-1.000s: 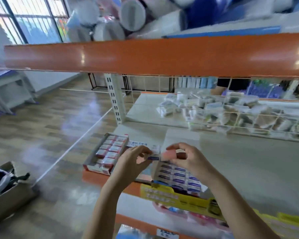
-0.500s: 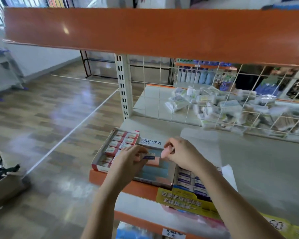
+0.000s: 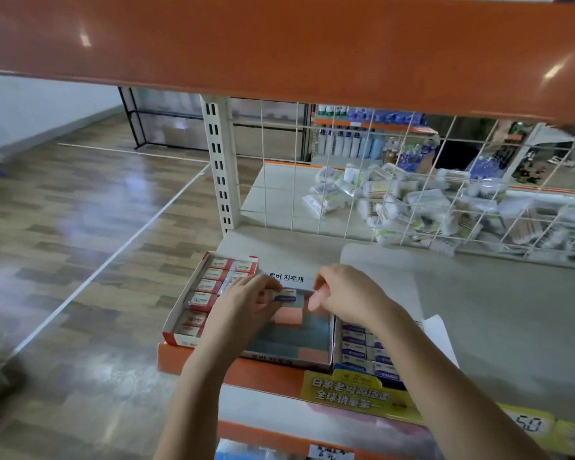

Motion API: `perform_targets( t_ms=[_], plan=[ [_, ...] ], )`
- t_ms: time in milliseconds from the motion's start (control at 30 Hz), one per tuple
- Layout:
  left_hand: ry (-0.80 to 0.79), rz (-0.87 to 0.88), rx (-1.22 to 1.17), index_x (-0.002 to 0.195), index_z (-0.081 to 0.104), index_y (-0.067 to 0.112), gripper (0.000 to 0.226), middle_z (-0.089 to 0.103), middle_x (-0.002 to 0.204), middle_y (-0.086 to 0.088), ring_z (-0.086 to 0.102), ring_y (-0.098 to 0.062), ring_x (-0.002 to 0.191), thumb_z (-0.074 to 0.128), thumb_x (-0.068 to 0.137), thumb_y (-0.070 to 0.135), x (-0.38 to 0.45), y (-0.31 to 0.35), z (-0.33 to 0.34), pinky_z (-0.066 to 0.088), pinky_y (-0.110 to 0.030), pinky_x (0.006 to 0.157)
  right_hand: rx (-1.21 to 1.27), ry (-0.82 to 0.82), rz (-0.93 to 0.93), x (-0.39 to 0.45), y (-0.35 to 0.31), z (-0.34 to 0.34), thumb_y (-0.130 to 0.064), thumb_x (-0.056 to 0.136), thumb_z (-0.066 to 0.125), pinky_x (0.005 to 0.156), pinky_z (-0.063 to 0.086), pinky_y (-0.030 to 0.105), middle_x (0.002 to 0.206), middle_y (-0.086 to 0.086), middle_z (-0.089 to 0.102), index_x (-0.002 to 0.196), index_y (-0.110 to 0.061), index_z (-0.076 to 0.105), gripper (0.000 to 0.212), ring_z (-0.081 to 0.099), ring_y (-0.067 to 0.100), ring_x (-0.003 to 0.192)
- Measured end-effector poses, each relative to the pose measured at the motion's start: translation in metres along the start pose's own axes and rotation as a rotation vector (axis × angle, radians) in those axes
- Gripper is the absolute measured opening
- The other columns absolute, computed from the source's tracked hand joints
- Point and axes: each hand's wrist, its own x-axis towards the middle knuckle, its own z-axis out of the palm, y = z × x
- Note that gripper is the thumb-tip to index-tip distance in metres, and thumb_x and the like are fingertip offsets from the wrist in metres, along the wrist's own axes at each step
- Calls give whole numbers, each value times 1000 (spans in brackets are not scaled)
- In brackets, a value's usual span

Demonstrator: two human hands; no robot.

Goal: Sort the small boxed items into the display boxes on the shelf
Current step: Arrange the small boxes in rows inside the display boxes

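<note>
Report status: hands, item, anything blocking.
Left hand pinches a blue-labelled box over the middle tray. Right hand pinches a pink piece. Nothing blocking the trays.

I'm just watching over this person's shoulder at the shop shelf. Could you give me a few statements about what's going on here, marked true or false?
1. The left hand pinches a small white-and-blue boxed item. True.
2. The red-and-white cardboard display box stands at the shelf's left end. True.
3. The right hand holds a pair of scissors. False: it holds a small pink item.
4. The middle cardboard display box is full of red packs. False: it holds pink and grey-blue blocks.
</note>
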Motion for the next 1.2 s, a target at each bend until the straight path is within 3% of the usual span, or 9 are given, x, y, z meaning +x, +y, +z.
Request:
perform_targets(
  t_ms=[67, 300, 433, 567, 800, 1000, 1200],
  plan=[
    [3, 8, 3, 106, 63, 21, 24, 56, 98, 13, 49, -7, 89, 67, 84, 27, 4, 0, 1, 38, -13, 69, 45, 48, -5, -4, 2, 4, -24, 82, 61, 81, 50, 33, 103, 1, 58, 104, -13, 59, 25, 58, 18, 91],
    [-42, 31, -11, 106, 62, 21, 23, 57, 99, 12, 53, -11, 92, 67, 84, 26, 10, -1, 6, 47, -27, 78, 167, 185, -11, -10, 8, 18, -27, 85, 58, 70, 42, 20, 106, -1, 58, 104, -16, 62, 22, 54, 11, 88],
    [-36, 38, -20, 106, 62, 20, 23, 53, 96, 15, 48, -7, 88, 67, 84, 25, 11, 1, 8, 37, -11, 68, 253, 183, -16, -11, 11, 19, -31, 80, 69, 64, 36, 14, 102, -3, 57, 96, -17, 65, 21, 52, 9, 85],
    [-50, 34, -25, 107, 62, 20, 23, 51, 95, 16, 46, -5, 86, 66, 85, 25, 12, 4, 10, 35, -9, 67, 259, 204, -12, -12, 13, 20, -33, 78, 73, 63, 33, 10, 96, -6, 53, 92, -18, 67, 21, 50, 8, 83],
    [-68, 23, -10, 107, 62, 21, 23, 51, 95, 15, 48, -7, 91, 66, 85, 25, 13, 6, 12, 41, -21, 76, 64, 140, -57, -15, 6, 11, -19, 88, 55, 75, 40, 20, 106, 3, 56, 105, -10, 68, 22, 55, 18, 95],
    [-65, 18, -25, 106, 62, 19, 23, 53, 96, 13, 51, -9, 91, 67, 84, 24, 11, 6, 12, 46, -25, 79, -124, 95, -78, -9, 0, 7, -13, 90, 54, 80, 40, 28, 109, 7, 54, 111, -11, 64, 24, 52, 22, 100],
    [-76, 4, -39, 104, 62, 21, 22, 54, 96, 14, 55, -12, 93, 67, 83, 23, 8, 5, 9, 50, -32, 82, -132, 141, -91, -7, 2, 14, -11, 89, 58, 80, 43, 27, 107, 5, 53, 110, -11, 62, 21, 52, 19, 97]
  ],
)
